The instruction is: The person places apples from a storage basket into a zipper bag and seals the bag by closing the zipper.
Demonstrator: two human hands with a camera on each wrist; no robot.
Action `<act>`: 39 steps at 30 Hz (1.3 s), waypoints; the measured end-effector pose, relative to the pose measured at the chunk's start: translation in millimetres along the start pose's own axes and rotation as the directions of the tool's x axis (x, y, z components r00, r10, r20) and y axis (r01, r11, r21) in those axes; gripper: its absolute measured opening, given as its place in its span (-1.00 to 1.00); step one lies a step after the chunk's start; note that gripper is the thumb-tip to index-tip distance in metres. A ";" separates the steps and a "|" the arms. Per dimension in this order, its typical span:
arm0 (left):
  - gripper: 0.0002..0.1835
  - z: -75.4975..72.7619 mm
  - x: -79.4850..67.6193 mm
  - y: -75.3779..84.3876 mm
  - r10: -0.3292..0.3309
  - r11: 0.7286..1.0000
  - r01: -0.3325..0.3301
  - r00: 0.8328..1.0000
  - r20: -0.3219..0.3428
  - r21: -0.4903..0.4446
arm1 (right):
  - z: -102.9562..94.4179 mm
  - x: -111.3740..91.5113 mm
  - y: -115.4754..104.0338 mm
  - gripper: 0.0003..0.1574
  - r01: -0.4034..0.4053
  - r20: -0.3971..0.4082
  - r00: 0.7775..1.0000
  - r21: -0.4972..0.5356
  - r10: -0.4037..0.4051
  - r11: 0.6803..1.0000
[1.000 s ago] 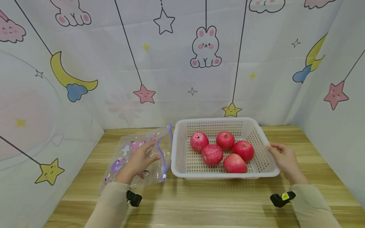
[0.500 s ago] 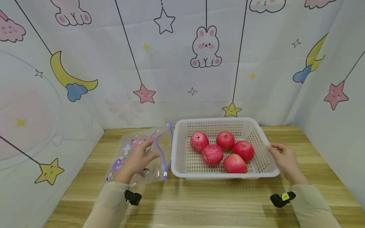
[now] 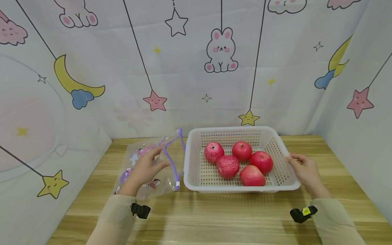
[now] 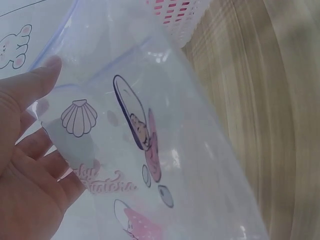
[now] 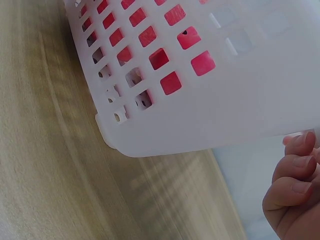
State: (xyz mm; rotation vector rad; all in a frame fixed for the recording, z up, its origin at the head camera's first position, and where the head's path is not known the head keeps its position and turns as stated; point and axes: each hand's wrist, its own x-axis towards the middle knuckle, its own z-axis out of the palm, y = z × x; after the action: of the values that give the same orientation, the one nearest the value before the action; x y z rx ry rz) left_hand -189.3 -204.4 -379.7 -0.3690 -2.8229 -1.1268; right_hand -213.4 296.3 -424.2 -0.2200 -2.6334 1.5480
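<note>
A clear zip bag (image 3: 165, 183) with cartoon prints and a purple zip edge stands on the left, its mouth spread towards the basket. My left hand (image 3: 145, 170) holds it near the zip; in the left wrist view, the thumb (image 4: 42, 80) lies at the zip edge and the other fingers (image 4: 37, 145) are behind the film. To the right, a white plastic basket (image 3: 239, 189) holds several red apples (image 3: 228, 166). My right hand (image 3: 306, 172) grips its right rim between thumb and fingers; in the right wrist view, curled fingers (image 5: 295, 180) show under the rim.
The wooden table (image 3: 226, 217) carries the bag and basket. A white curtain (image 3: 183, 78) with cartoon prints closes off the back and both sides. Each wrist wears a small black camera (image 3: 141, 211).
My left hand has shifted slightly left and back, and the bag's zip edge has risen and moved with it. The right hand and basket look unmoved.
</note>
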 end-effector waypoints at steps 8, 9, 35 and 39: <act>-0.34 -4.9 2.6 1.3 0.035 0.999 -0.035 0.999 -0.024 -0.022 | 0.1 -0.6 -1.3 -0.31 -0.005 0.003 1.000 -0.005 0.005 1.000; -0.35 -5.6 2.8 1.8 0.041 0.999 -0.042 0.999 -0.028 -0.018 | 0.1 -0.7 -1.4 -0.31 -0.009 0.003 1.000 -0.005 0.010 1.000; -0.44 -15.5 4.3 13.5 0.081 0.997 -0.082 0.992 -0.096 -0.009 | 0.2 -1.0 -0.6 -0.30 0.006 0.000 1.000 -0.020 -0.006 1.000; -0.43 -17.6 4.0 14.1 0.076 0.997 -0.078 0.993 -0.093 -0.019 | 0.1 -0.8 -0.7 -0.30 0.010 -0.007 1.000 -0.021 -0.010 1.000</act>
State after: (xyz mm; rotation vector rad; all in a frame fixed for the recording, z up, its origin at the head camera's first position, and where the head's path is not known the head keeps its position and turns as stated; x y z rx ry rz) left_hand -189.9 -205.8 -356.9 -0.4122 -2.6941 -1.1312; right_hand -212.7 295.7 -423.7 -0.2126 -2.6424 1.5137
